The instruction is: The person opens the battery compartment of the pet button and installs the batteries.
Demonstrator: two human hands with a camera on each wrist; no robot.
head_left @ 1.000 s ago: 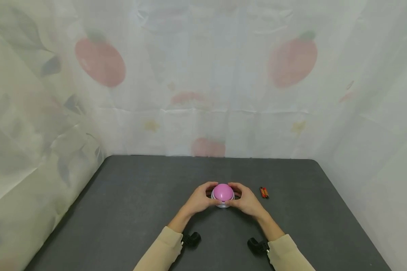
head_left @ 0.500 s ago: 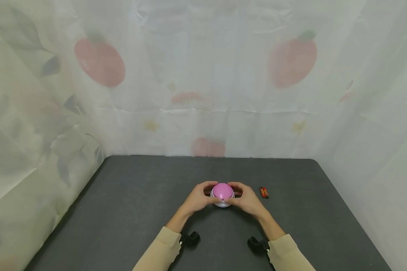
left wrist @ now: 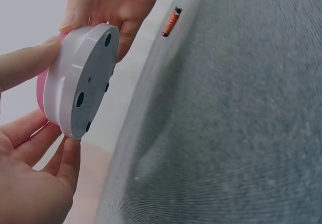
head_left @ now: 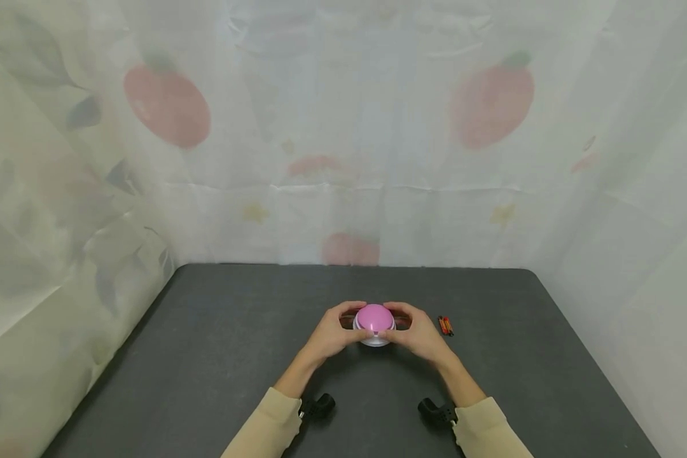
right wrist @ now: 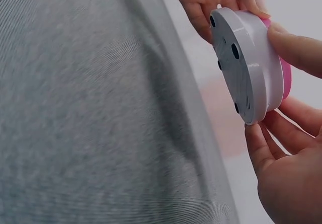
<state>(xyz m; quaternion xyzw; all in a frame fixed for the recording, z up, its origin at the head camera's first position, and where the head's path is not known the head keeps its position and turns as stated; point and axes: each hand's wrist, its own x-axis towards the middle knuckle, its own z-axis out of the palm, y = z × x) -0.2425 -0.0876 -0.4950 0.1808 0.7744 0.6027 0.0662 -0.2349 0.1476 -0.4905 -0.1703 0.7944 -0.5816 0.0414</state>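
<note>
A round push button (head_left: 374, 317) with a pink dome and white base is held above the table between both hands. My left hand (head_left: 327, 334) grips its left side, thumb at the near rim and fingers round the far side. My right hand (head_left: 425, 335) grips the right side the same way. The left wrist view shows the flat white underside of the push button (left wrist: 94, 80), tilted, with several dark round spots. The same underside of the push button (right wrist: 251, 63) appears in the right wrist view, apart from the tabletop.
Small orange-and-black batteries (head_left: 446, 326) lie side by side on the table right of the hands. The dark grey table (head_left: 235, 331) reaches back to a pale curtain (head_left: 406, 159) printed with fruit. Black wrist-camera mounts (head_left: 319, 406) hang near the sleeves.
Both hands and the push button have shifted slightly up and a little left in the head view. The grip looks the same, and the batteries have stayed put.
</note>
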